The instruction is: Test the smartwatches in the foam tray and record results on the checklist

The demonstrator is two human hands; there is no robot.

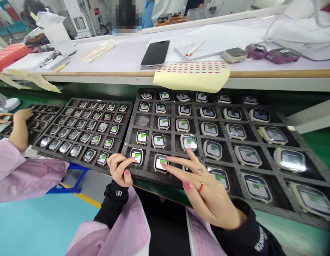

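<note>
A wide black foam tray (173, 132), rough and spongy, is cut into a grid of square pockets. Nearly every pocket holds a strapless smartwatch body: a rounded rectangle with a pale casing and a glossy glass face, many of them lit green and white.

The left hand (120, 171) is at the tray's near left corner. It is loosely curled and grips nothing, and its forefinger tip touches the screen of the corner watch (136, 156).

The right hand (203, 186) lies over the tray's near edge. It is open with the fingers fanned out flat, and it wears a thin red ring (200, 187). One fingertip rests on the second watch (161, 163), just right of the corner watch. Another reaches a third watch (189, 142) one row further in.

Both wrists wear black knit cuffs under pink finely striped sleeves.

Left of the tray and touching it is a second foam tray (74, 103), with smaller pockets and smaller watches. Further left, a co-worker's hand (21, 119) rests on another tray.

Beyond the tray's far edge, a matte yellow sheet (193, 83) dotted with red stickers droops over a shelf lip. A flat black phone (155, 53) lies behind the sheet.
</note>
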